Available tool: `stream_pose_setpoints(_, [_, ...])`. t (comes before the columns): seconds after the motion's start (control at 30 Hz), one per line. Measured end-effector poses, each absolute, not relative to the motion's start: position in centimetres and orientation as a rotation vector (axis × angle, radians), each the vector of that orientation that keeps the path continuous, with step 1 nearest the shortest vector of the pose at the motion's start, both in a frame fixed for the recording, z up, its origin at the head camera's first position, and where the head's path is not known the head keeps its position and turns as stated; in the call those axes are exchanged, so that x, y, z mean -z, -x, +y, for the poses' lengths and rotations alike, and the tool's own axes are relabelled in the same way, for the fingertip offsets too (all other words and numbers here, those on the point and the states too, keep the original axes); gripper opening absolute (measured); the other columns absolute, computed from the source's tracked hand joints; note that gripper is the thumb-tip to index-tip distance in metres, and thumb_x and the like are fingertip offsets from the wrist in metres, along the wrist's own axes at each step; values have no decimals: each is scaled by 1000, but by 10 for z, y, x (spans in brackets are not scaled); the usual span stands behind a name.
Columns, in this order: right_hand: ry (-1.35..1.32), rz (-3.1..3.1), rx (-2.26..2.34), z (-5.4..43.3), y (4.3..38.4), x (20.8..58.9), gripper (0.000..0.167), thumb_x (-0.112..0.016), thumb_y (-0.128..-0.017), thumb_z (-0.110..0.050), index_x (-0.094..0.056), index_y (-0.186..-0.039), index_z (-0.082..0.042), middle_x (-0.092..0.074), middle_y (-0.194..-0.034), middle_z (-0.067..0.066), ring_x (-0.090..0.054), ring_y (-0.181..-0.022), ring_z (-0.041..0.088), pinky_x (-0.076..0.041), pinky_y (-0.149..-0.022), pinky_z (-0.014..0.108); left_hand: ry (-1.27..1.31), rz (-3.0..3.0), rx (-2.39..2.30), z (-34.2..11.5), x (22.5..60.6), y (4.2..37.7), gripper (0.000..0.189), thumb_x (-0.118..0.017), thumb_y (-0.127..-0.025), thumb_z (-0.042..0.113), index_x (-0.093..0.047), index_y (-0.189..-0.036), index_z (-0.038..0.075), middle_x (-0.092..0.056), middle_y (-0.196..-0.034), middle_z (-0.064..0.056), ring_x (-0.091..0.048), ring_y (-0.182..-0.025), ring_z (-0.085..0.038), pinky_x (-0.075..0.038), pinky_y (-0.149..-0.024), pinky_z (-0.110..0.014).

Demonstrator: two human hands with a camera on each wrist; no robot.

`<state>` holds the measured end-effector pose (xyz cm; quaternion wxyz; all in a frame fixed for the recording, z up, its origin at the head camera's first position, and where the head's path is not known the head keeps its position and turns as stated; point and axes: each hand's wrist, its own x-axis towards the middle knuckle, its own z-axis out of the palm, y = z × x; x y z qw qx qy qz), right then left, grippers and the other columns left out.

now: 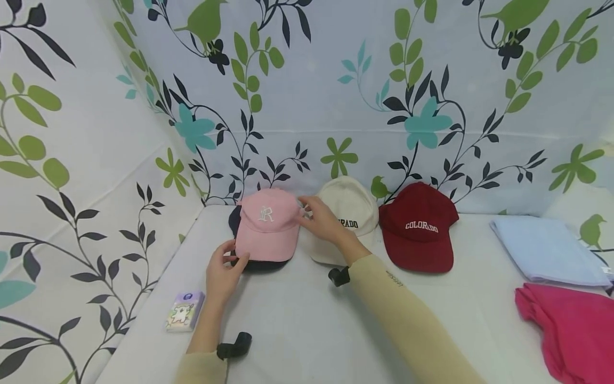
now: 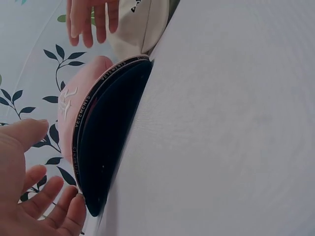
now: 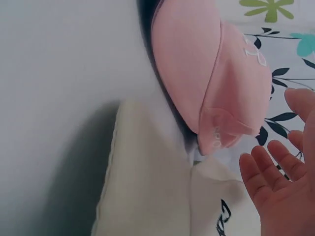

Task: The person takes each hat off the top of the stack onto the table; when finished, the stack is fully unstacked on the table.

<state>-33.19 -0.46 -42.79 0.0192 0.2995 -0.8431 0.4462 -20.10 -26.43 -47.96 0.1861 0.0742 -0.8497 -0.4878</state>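
Observation:
A pink baseball cap (image 1: pixel 267 241) with a white letter on its front sits on top of a dark cap (image 2: pixel 115 128), whose brim shows below the pink one. Beside the left edge of the two brims is my left hand (image 1: pixel 224 274), its fingers loosely spread and fingertips close to the dark cap. On the other side, my right hand (image 1: pixel 325 220) reaches in front of a cream cap (image 1: pixel 349 200) toward the pink cap's crown. In the right wrist view its relaxed fingers (image 3: pixel 263 169) stand apart from the pink cap. Neither hand grips anything.
Right of the cream cap lies a dark red cap (image 1: pixel 419 237) lettered COLORADO. Folded light blue cloth (image 1: pixel 547 250) and bright pink cloth (image 1: pixel 571 325) lie at the right. A small purple pack (image 1: pixel 185 312) is left of my left forearm. Patterned fabric (image 1: pixel 307 90) hangs behind the white table (image 1: pixel 307 330).

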Motion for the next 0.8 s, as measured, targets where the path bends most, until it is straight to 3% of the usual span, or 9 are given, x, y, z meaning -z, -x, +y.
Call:
stream_pose_setpoints(0.13, [-862,-2652,-1433,-15,338,432,61,-69,-97,-19,-43,-148,4,-49,-141,23,-55,-119,34,-49,-96,40,-266,-2452,1423,-267,482,201,60,-72,-95,26,-47,-145,3,-55,-135,-17,-56,-113,-31,-44,-92,-40])
stream_pose_setpoints(0.3, [-789,-2713,-1467,-25,342,440,60,-67,-99,-21,-42,-149,1,-51,-140,17,-58,-116,28,-49,-96,36,-321,-2482,1476,-270,485,200,66,-72,-95,32,-43,-148,4,-53,-137,-16,-52,-122,-30,-43,-97,-43])
stream_pose_setpoints(0.57, [-691,-2714,-1573,-34,341,446,60,-63,-100,-21,-40,-150,2,-51,-139,17,-56,-117,26,-48,-99,37,-386,-2480,1475,-270,487,197,67,-75,-93,31,-46,-144,-1,-56,-132,-21,-53,-119,-32,-41,-100,-44])
stream_pose_setpoints(0.8, [-627,-2669,-1654,-35,342,449,57,-62,-100,-22,-42,-148,3,-55,-133,19,-57,-113,27,-51,-93,36,-428,-2541,1438,-267,484,199,68,-75,-92,35,-48,-143,-1,-56,-132,-22,-50,-115,-33,-41,-94,-45])
